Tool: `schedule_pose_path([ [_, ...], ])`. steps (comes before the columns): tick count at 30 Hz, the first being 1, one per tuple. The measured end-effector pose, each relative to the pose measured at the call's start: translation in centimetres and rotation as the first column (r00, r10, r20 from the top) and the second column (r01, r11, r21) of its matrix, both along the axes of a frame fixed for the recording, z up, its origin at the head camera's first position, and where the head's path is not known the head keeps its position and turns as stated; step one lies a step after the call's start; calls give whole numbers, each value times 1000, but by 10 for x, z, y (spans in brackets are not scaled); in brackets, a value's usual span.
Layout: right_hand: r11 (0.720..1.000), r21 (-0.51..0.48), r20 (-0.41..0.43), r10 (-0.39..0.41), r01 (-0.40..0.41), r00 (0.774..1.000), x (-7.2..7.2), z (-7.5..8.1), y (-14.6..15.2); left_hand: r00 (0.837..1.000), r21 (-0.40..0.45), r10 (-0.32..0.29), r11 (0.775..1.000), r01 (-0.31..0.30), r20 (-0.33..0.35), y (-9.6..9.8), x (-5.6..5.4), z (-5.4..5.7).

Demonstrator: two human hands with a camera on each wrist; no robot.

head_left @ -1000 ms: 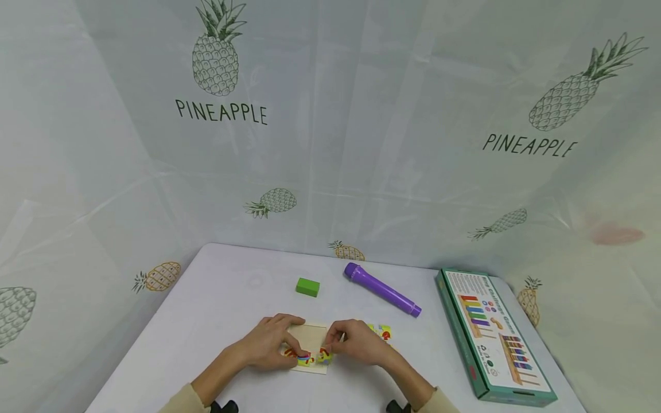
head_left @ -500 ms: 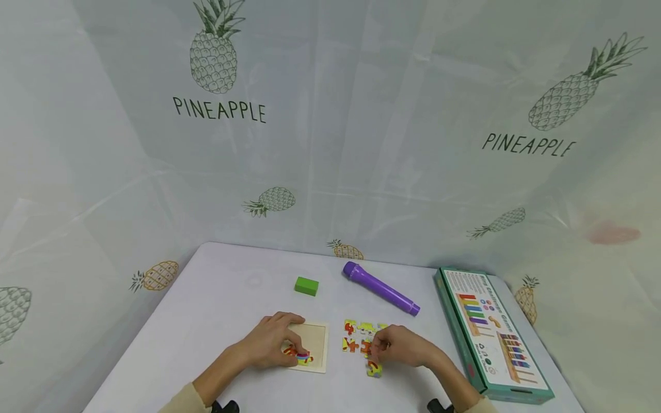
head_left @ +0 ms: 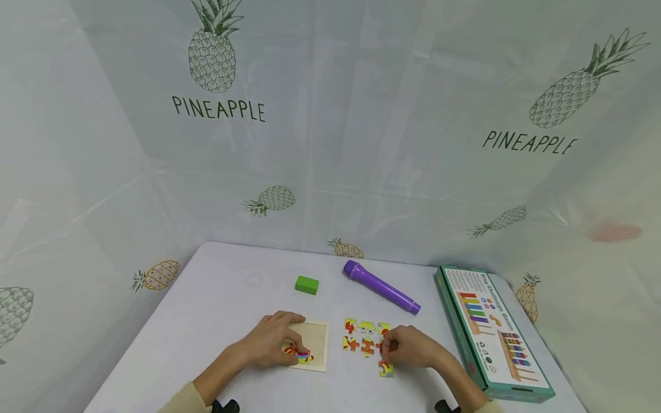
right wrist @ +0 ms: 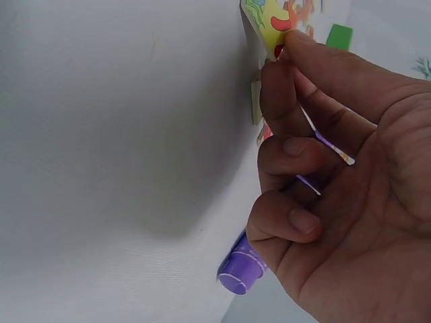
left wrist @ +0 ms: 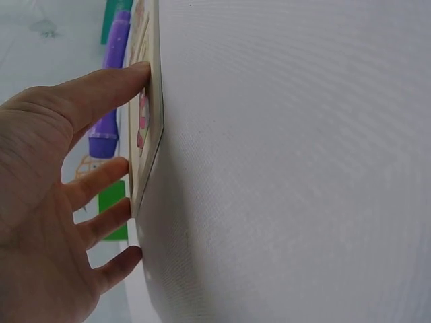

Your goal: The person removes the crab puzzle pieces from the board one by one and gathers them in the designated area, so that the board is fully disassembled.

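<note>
A square wooden puzzle tray [head_left: 320,342] lies at the front middle of the table. My left hand [head_left: 269,342] rests over its left side, with the thumb on a colourful puzzle piece [head_left: 306,359] inside and the other fingers spread near the far-left edge. In the left wrist view the thumb [left wrist: 111,92] lies nearly straight on the tray [left wrist: 155,101]. To the right of the tray, my right hand [head_left: 411,346] pinches a yellow and red jigsaw piece [head_left: 386,371] between thumb and index finger. The wrist view shows this piece [right wrist: 269,21] tilted up from the table.
Several loose jigsaw pieces [head_left: 367,345] lie in rows between the tray and my right hand. Behind are a green block [head_left: 307,285] and a purple toy microphone [head_left: 382,287]. A green game box [head_left: 496,332] lies along the right side.
My right hand has carried the jigsaw piece from the tray to the right, past the loose pieces, and slightly further right since half a second ago. My left hand stays at the tray.
</note>
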State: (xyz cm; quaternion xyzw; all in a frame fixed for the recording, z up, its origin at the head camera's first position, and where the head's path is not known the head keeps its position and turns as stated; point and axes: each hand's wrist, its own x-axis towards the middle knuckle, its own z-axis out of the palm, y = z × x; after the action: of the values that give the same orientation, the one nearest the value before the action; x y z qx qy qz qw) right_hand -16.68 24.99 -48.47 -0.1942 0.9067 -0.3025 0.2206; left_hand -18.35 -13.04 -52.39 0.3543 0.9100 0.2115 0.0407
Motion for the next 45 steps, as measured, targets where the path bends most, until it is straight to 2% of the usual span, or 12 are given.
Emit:
schedule_pose_path([
  [15,1000,18,-22,-13,14,1000,1,0,0,999,-4,-4,1000,4,-35,-1,-1,-5],
  [23,999,25,-29,-25,26,999,-1,0,-2,1000,5,-9,1000,9,-28,-1,1,-1],
  [29,1000,1,-71,-10,10,997,-4,-1,-9,999,2,-16,1000,16,-40,-1,1,0],
  [39,999,-46,-90,3,-7,996,-7,-4,-63,997,-1,-40,999,40,-63,-3,3,-1],
  [45,993,-91,-151,56,-70,987,-7,-11,-106,997,11,-55,998,56,-53,-4,1,-2],
])
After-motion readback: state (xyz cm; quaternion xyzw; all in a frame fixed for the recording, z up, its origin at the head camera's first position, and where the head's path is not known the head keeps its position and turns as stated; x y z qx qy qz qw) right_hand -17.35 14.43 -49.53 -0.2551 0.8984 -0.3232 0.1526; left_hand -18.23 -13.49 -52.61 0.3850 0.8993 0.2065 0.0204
